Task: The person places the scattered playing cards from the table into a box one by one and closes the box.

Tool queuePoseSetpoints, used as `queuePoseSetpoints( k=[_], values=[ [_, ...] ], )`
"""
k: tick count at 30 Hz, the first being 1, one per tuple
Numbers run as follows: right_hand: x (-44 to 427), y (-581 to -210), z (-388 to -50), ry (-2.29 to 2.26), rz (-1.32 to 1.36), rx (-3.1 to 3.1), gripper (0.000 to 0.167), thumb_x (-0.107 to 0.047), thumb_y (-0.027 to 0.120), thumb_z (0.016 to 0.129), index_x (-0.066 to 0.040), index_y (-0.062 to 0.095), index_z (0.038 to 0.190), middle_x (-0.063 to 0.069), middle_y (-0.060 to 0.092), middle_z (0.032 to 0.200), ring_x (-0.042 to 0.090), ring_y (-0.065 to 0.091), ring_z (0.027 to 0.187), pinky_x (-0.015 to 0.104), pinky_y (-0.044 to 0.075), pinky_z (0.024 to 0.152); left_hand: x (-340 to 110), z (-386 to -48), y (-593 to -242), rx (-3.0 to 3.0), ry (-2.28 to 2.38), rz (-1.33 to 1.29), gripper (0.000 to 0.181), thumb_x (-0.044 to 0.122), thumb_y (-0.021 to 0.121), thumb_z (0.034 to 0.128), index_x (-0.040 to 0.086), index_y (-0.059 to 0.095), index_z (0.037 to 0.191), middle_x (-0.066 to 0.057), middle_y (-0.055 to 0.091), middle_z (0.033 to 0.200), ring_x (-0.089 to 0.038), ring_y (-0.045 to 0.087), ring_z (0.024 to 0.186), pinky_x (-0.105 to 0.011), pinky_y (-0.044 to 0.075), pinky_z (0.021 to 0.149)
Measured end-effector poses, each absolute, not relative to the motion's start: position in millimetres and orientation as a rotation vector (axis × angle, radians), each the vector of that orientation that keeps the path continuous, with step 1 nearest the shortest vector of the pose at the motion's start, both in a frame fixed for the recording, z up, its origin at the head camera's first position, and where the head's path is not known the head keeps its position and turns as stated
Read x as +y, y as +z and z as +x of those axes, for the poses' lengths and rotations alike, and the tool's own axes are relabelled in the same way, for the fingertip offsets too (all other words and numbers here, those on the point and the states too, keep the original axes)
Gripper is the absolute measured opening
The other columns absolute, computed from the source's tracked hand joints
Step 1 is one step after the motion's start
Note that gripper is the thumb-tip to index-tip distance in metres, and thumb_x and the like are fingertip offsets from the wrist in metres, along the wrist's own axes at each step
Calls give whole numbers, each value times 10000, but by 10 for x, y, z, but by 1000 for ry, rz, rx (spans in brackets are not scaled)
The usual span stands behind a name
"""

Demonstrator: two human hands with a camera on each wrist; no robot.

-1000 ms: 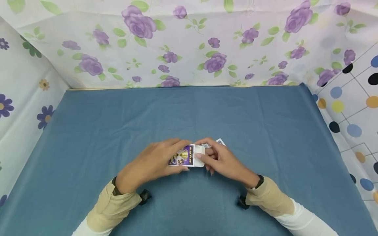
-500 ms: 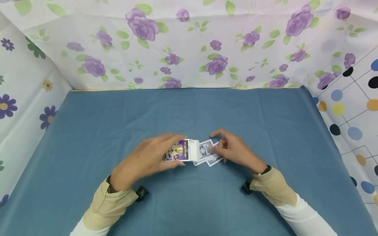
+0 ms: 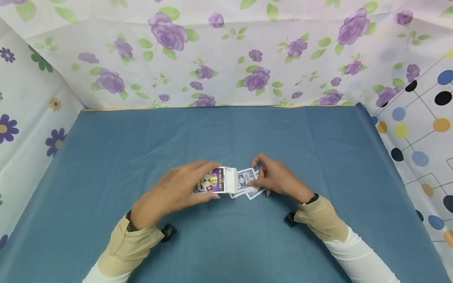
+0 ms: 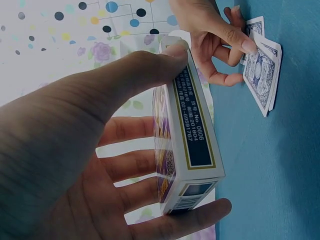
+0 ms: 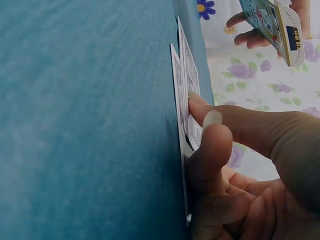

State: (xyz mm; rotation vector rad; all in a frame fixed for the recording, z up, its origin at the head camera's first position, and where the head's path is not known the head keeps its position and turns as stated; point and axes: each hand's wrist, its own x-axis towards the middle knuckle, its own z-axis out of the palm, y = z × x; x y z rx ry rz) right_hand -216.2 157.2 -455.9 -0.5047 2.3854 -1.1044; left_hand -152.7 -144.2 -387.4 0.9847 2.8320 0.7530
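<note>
In the head view, my left hand (image 3: pixel 173 184) holds a small purple-and-white playing card box (image 3: pixel 212 181) by its two long edges. The box's white flap end faces right, toward my other hand. A few playing cards (image 3: pixel 243 177) with blue patterned backs lie fanned on the cloth beside that end. My right hand (image 3: pixel 281 179) has its thumb on top of the cards and its fingers curled at their edge. The left wrist view shows dark printing on the side of the box (image 4: pixel 195 135). In the right wrist view, the cards (image 5: pixel 187 75) appear nearly edge-on, partly hidden by fingers.
A blue cloth (image 3: pixel 226 137) covers the table. Behind it hangs a white sheet with purple roses (image 3: pixel 256 78). A daisy-patterned sheet (image 3: pixel 21 165) stands at the left, a dotted one (image 3: pixel 417 137) at the right.
The right hand has moved from the box's flap end to the right, uncovering the cards on the cloth. The box has shifted slightly left in the left hand. Little moves in the last half second.
</note>
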Motion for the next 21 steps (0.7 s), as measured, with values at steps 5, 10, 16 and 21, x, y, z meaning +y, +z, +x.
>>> queuePoseSetpoints(
  k=[5, 10, 16, 21],
  values=[
    [1613, -4605, -2146, -1213, -488, 2352, 465, -177, 834, 860, -131, 487, 1166, 73, 576, 672, 255, 573, 454, 398, 512, 472, -1453, -1536, -3877, 2842, 735, 975, 695, 427, 810, 861, 168, 537, 1446, -57, 646, 1255, -126, 580, 872, -314, 489, 698],
    [1626, -4677, -2137, -1337, -529, 2319, 434, -144, 826, 864, -99, 481, 1124, 81, 558, 661, 252, 542, 437, 377, 491, 451, -1482, -1540, -3891, 2854, 717, 980, 708, 428, 817, 853, 158, 539, 1445, -79, 645, 1280, -138, 593, 885, -329, 494, 699],
    [1701, -4717, -2158, -1553, -567, 2194, 277, -23, 777, 880, 20, 532, 1000, 102, 538, 685, 145, 469, 467, 298, 442, 435, -1485, -1546, -3877, 2869, 710, 999, 704, 434, 815, 853, 158, 543, 1441, -72, 654, 1258, -127, 583, 859, -315, 485, 680],
    [1768, -4688, -2148, -1587, -489, 2137, 195, -88, 745, 924, 14, 581, 956, 100, 567, 757, 113, 500, 558, 267, 455, 505, -1475, -1547, -3871, 2864, 722, 1004, 688, 434, 808, 861, 173, 543, 1440, -52, 654, 1229, -107, 561, 822, -289, 474, 659]
  ],
)
